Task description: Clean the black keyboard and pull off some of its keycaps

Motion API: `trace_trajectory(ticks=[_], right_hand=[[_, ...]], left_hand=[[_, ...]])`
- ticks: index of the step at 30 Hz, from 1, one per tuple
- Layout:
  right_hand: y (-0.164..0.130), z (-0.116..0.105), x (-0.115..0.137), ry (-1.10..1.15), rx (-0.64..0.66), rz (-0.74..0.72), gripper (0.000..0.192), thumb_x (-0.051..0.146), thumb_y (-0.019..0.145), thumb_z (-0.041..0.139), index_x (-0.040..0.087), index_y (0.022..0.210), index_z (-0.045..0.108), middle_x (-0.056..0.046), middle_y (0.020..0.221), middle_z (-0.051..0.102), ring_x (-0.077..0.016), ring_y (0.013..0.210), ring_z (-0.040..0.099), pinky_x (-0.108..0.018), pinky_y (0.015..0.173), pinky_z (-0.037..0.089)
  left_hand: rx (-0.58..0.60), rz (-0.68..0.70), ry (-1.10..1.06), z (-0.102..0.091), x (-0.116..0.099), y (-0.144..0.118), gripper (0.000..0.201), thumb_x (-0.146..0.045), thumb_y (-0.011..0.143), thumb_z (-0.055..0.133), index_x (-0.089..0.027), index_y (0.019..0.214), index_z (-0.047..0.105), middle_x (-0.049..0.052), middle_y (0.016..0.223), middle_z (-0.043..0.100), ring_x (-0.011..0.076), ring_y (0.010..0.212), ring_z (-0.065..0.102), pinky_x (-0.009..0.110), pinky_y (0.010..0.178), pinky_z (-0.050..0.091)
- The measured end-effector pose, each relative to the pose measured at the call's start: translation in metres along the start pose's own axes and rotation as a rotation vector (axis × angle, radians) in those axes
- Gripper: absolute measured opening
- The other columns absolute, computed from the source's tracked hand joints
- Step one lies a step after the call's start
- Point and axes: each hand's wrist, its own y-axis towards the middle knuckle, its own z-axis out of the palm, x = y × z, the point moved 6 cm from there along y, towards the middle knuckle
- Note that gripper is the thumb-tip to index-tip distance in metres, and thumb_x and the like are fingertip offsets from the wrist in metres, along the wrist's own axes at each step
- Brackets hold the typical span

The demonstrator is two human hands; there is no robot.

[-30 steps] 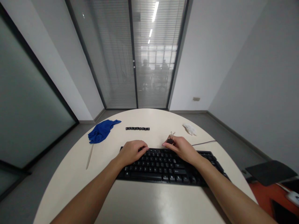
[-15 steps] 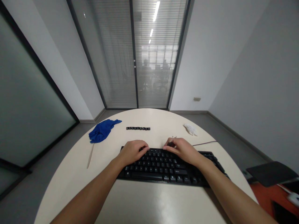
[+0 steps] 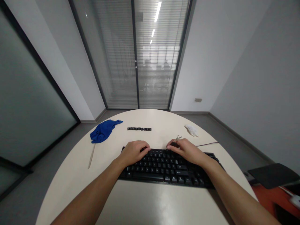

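Here, the scene in lines:
Keyboard: the black keyboard lies flat on the round pale surface, just in front of the person, both forearms reaching over its near edge.
Left hand: the left hand rests palm down on the far left part of the keyboard, its fingers loosely curled on the top rows and holding nothing.
Right hand: the right hand lies on the far middle part, its fingers pinched on a small dark keycap; a thin wire tool stands out just behind them.
Keycap row: a short row of black keycaps lies farther back, well apart from the hands.
Cloth: a blue cloth is at the far left, with a pale stick below it.
White item: a crumpled white thing lies at the far right.
Cable: a thin cable runs right from the keyboard.
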Motion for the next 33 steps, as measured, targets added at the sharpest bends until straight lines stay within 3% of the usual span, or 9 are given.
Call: trace_trajectory(ticks=[8,18,23,33], right_hand=[[0.002,0.000,-0.013,-0.019,-0.030,0.047,0.040,0.052,0.096,0.050,0.020,0.091,0.074,-0.006,0.084,0.074,-0.0229,0.078,0.066,-0.032,0.075,0.048],[0.005,0.002,-0.029,0.305,-0.092,0.120,0.044,0.057,0.092,0.054,0.016,0.089,0.069,-0.008,0.085,0.075,-0.0217,0.079,0.068,-0.034,0.075,0.052],[0.008,0.008,-0.015,0.451,-0.167,0.131,0.044,0.058,0.090,0.057,0.016,0.097,0.068,-0.009,0.092,0.075,-0.0207,0.084,0.070,-0.035,0.082,0.055],[0.014,0.051,0.010,0.472,-0.202,0.095,0.042,0.052,0.091,0.060,0.018,0.114,0.070,-0.006,0.093,0.076,-0.0219,0.086,0.071,-0.035,0.084,0.056]], left_hand=[[0.004,0.001,-0.002,0.000,0.000,0.000,0.020,-0.031,0.098,0.053,-0.022,0.091,0.068,0.000,0.092,0.074,0.0162,0.082,0.067,0.028,0.077,0.049],[-0.003,0.007,-0.007,0.001,0.000,0.000,0.019,-0.030,0.098,0.053,-0.022,0.091,0.068,-0.001,0.093,0.074,0.0163,0.083,0.067,0.027,0.076,0.048],[0.007,0.033,-0.019,0.000,-0.002,-0.001,0.012,-0.032,0.096,0.059,-0.022,0.094,0.066,-0.002,0.091,0.073,0.0160,0.082,0.067,0.026,0.074,0.047],[0.029,0.179,0.091,0.002,-0.010,-0.004,0.017,-0.038,0.095,0.062,-0.022,0.102,0.062,-0.001,0.092,0.072,0.0157,0.083,0.067,0.025,0.070,0.045]])
